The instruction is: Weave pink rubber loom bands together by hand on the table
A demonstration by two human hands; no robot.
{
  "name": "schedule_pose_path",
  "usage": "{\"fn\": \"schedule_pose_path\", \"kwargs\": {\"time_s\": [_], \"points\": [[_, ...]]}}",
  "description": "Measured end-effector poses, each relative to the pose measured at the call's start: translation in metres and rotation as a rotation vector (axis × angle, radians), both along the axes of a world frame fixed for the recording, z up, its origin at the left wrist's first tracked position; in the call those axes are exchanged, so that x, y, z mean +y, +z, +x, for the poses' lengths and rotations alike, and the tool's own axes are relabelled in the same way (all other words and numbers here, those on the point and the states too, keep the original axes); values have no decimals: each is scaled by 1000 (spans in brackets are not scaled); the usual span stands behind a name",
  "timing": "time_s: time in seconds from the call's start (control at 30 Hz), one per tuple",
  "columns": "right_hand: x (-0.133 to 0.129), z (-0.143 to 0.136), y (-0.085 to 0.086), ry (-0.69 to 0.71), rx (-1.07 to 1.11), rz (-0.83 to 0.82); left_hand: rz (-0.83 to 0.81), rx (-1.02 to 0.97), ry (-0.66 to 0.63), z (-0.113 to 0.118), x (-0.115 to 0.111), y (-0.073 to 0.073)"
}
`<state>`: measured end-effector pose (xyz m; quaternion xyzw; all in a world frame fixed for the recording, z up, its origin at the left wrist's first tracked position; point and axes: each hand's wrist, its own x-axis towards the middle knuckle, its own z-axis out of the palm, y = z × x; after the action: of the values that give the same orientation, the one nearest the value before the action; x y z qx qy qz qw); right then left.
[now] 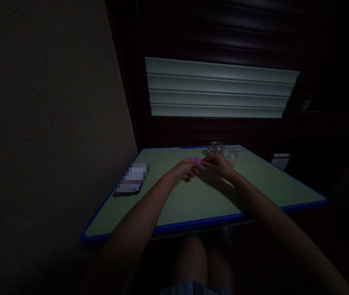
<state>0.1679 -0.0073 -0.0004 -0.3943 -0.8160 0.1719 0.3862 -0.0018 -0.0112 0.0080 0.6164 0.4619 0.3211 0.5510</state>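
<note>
Between my hands, just above the table, is a small pink piece (195,159), thin and partly see-through; its kind is too small to make out. My left hand (185,169) is closed on its left side, thumb on top and the other fingers curled below. Fingertips of my right hand (217,164) pinch the right end of the same piece. Just behind my right hand stands a clear glass jar (216,147) with small colourful bits in it. A clear round container (230,155) sits to the right of that hand, partly hidden by it.
The pale green table (174,205) has a blue rim. At its left edge lies a flat, blurred-out object (131,179). A small clear flat item (238,150) lies at the back right. A wall (54,123) rises close on the left. The room is dim.
</note>
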Motion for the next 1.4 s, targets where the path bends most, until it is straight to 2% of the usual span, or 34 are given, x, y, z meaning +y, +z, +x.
{"fn": "schedule_pose_path", "kwargs": {"time_s": [0.8,1.2,1.4], "points": [[1,1,-3,17,40,-62,-28,-7,29,0,1,0],[7,3,-8,33,-22,-8,79,-26,40,-2,9,-9],[6,3,-8,-44,-37,-29,123,48,50,-2,11,-11]]}}
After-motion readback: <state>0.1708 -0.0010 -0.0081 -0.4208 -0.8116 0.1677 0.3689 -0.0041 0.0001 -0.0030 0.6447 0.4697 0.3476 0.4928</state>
